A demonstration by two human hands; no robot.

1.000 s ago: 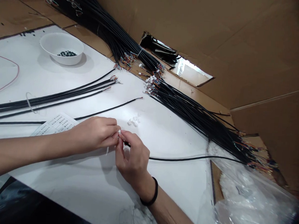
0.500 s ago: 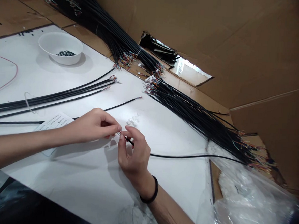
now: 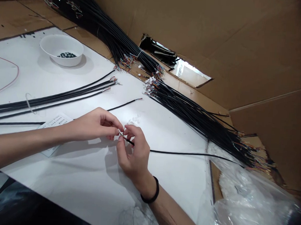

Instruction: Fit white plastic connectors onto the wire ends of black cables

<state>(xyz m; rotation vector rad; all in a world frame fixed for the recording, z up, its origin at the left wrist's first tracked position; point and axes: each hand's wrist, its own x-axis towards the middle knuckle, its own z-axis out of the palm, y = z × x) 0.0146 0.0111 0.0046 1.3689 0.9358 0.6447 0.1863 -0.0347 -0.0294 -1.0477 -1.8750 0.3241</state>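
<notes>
In the head view, take the small pile of white connectors on the white board as your landmark. Your right hand, with a black wristband below it, is just on the near side of that pile and grips a black cable close to its stripped end; the cable runs off to the right of the pile, toward a clear plastic bag. The thin coloured wires at that end sit just left of and nearer you than the pile, between your two sets of fingertips. Your left hand is left of the pile, thumb and forefinger drawn together at the wire tips; whether they pinch a wire is too small to tell. Partly under your left forearm, farther left of the pile, lies a printed sheet. Beyond the pile, a single black cable points its bared end toward the right. Farther off to the pile's left are a group of black cables, a pink wire and a white bowl holding small black pieces. Right of the pile lies a thick cable bundle, white connectors on its nearest-left ends.
</notes>
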